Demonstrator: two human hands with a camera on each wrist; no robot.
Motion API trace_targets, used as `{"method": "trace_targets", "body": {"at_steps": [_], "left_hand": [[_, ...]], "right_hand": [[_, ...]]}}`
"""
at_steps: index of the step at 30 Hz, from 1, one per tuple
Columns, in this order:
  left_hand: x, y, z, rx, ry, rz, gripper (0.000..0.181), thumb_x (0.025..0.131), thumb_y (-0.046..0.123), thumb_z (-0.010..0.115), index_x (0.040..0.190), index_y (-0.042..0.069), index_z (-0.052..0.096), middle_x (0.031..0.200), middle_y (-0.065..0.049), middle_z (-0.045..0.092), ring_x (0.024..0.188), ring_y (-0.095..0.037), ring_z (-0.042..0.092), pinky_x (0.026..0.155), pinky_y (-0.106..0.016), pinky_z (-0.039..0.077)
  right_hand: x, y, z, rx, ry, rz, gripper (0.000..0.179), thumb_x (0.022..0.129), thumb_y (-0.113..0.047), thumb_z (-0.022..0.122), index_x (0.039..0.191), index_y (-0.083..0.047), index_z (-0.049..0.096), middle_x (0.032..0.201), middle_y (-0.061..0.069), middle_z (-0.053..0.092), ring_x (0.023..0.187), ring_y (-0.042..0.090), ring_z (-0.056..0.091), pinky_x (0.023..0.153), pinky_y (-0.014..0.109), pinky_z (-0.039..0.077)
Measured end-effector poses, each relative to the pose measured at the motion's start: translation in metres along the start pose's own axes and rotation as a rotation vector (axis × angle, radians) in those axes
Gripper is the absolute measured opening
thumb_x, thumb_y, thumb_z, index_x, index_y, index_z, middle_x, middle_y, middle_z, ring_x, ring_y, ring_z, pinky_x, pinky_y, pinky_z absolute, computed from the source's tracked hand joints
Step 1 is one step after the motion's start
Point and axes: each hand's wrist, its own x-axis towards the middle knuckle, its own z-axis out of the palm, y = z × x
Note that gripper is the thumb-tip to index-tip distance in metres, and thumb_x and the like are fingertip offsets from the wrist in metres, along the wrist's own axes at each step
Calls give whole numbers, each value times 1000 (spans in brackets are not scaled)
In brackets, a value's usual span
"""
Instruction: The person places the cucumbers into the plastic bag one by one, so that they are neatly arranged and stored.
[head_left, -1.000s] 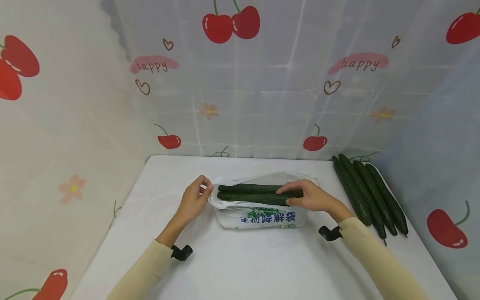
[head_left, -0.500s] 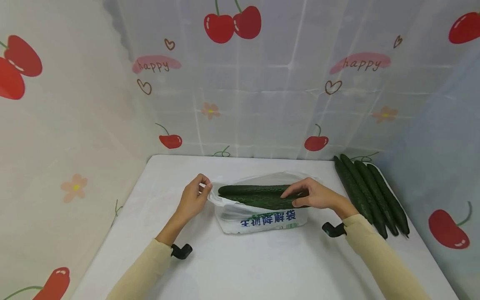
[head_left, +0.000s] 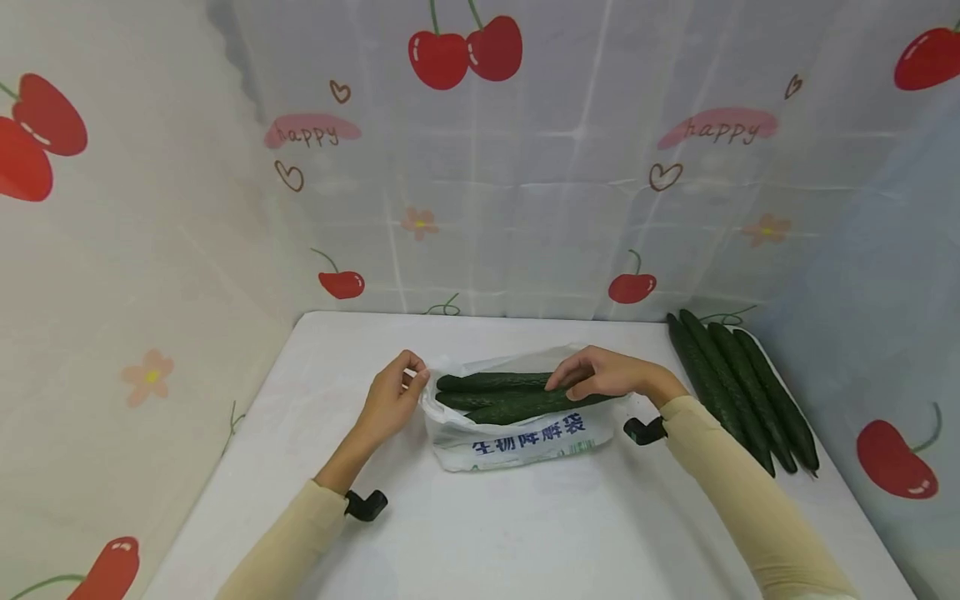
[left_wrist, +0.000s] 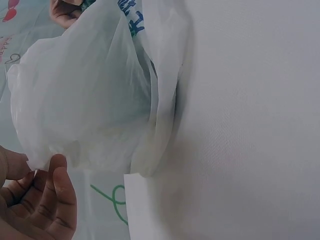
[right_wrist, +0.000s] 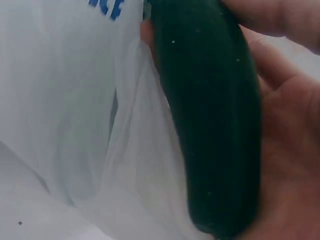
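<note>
Dark green cucumbers lie lengthwise in a white plastic bag with blue lettering, whose mouth gapes upward. My left hand pinches the rim at its left end between thumb and fingertips; the left wrist view shows the thin film stretched from that pinch. Over the right half of the bag, my right hand grips the front cucumber, which slants with its right end under the palm. In the right wrist view that cucumber runs along the palm, with thumb and fingers on either side of it.
Several more cucumbers lie side by side at the table's right back. The white table meets patterned curtains at the back and sides. A small black wrist camera hangs below the right sleeve, close to the bag.
The front cucumber has turned, its left end coming toward the viewer, so three now show. My right hand has shifted left and slightly up. My left hand keeps its place at the rim.
</note>
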Motion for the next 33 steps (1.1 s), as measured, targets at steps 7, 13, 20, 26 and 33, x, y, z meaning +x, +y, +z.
{"method": "trace_targets", "body": {"at_steps": [7, 13, 20, 26, 33], "left_hand": [[0, 0, -1, 8, 13, -3, 5, 108, 17, 65, 107, 13, 62, 103, -7, 72, 81, -13, 68, 68, -25, 54], [0, -2, -2, 20, 11, -10, 5, 108, 16, 64, 109, 12, 62, 106, -8, 72, 84, -14, 69, 71, -26, 55], [0, 0, -2, 19, 7, 3, 6, 109, 16, 63, 110, 11, 62, 105, -10, 72, 82, -14, 68, 68, -26, 54], [-1, 2, -3, 20, 2, -12, 6, 109, 18, 62, 110, 12, 61, 105, -10, 72, 82, -16, 68, 67, -27, 54], [-1, 0, -4, 27, -6, -17, 7, 110, 19, 62, 111, 12, 61, 107, -10, 72, 84, -16, 69, 67, -26, 55]], "right_hand": [[-9, 4, 3, 0, -26, 28, 32, 107, -11, 63, 138, -12, 69, 149, 16, 64, 131, 35, 65, 100, 48, 62], [-16, 6, 10, -24, -7, 48, 32, 110, -23, 62, 136, -5, 66, 133, 19, 67, 105, 28, 70, 71, 42, 66], [-26, 8, 17, -171, 97, 185, 43, 105, -50, 68, 127, -14, 72, 113, 11, 73, 68, 31, 75, 52, 35, 51], [-35, 9, 26, -354, 131, 268, 81, 85, -49, 90, 145, -3, 62, 149, 22, 61, 108, 35, 73, 92, 47, 63], [-44, 8, 24, -432, 163, 264, 72, 87, -44, 87, 140, -3, 64, 147, 22, 64, 137, 43, 60, 112, 64, 52]]}}
